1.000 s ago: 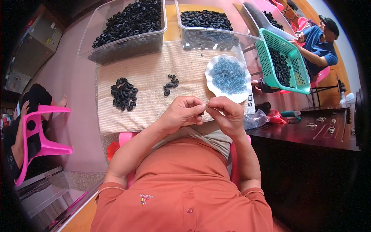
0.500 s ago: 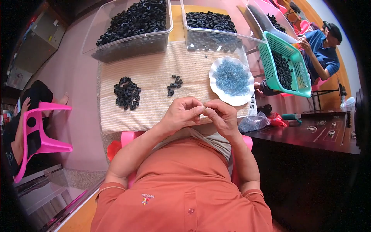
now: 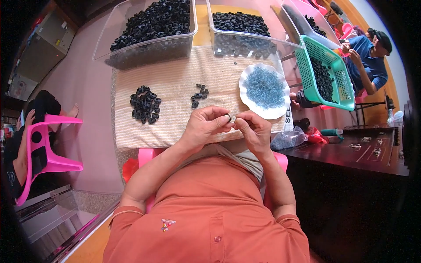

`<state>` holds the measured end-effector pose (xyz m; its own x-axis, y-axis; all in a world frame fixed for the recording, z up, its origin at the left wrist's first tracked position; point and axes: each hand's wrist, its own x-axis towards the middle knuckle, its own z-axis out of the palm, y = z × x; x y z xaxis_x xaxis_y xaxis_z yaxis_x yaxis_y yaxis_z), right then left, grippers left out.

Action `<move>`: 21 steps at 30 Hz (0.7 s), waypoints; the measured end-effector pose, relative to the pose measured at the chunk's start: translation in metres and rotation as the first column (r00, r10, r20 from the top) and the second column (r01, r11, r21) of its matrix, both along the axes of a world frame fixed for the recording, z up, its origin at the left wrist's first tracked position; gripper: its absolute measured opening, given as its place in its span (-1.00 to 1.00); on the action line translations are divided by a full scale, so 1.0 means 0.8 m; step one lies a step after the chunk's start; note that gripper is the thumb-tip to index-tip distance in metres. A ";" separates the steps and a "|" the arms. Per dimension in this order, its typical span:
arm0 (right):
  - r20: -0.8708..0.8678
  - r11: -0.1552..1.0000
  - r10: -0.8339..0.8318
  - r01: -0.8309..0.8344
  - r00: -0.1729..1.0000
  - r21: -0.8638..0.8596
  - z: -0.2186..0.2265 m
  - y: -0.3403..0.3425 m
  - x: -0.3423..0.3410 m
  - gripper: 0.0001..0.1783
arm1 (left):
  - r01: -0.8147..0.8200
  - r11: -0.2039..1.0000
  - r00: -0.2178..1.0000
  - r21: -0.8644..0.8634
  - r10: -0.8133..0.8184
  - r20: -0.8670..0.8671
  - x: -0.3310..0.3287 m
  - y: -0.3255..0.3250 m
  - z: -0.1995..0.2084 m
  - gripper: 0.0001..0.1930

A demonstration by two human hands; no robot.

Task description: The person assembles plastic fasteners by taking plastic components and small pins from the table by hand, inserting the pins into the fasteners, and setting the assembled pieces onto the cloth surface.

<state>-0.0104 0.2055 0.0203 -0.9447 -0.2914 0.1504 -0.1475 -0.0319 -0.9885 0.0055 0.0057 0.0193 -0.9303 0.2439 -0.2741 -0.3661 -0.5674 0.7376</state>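
Note:
Between the thumb and fingertips of my left hand (image 3: 205, 127) is a small black ring-shaped part (image 3: 228, 117), pinched at its edge. Close to its right, my right hand (image 3: 254, 131) has thumb and forefinger pressed together; anything between them is too small to make out. Both hands are over the near edge of the striped cloth (image 3: 175, 74). Beyond them lies a small group of black parts (image 3: 200, 94), with a larger pile of black parts (image 3: 145, 105) to the left. A white scalloped plate (image 3: 244, 104) at the right bears many tiny clear bluish pieces (image 3: 265, 87).
Two clear plastic bins (image 3: 151, 49) (image 3: 245, 37) of black parts stand along the far edge. A green basket (image 3: 346, 94) with more is at the right. A dark cabinet (image 3: 342, 153) stands right, a pink stool (image 3: 52, 162) left. Another person (image 3: 368, 61) sits far right.
My hands have come slightly apart from touching fingertips. The black ring-shaped part now shows in my left fingers.

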 end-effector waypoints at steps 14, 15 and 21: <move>-0.277 0.972 -0.043 0.105 0.960 0.212 0.005 -0.015 0.000 -0.88 | -0.039 0.981 0.993 0.188 0.017 0.114 0.003 0.000 -0.009 -0.84; -0.278 0.972 -0.040 0.102 0.960 0.213 0.006 -0.016 0.000 -0.88 | -0.041 0.981 0.993 0.189 0.020 0.113 0.003 0.000 -0.009 -0.84; -0.434 0.953 -0.011 0.141 0.901 0.269 0.010 -0.019 -0.002 -0.79 | -0.055 0.976 0.990 0.212 0.025 0.139 0.006 -0.001 -0.005 -0.86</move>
<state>-0.0122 0.1906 0.0285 -0.8302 -0.3132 0.4612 -0.5436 0.2712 -0.7943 0.0104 0.0047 0.0149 -0.8987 0.2741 -0.3425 -0.4273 -0.7235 0.5421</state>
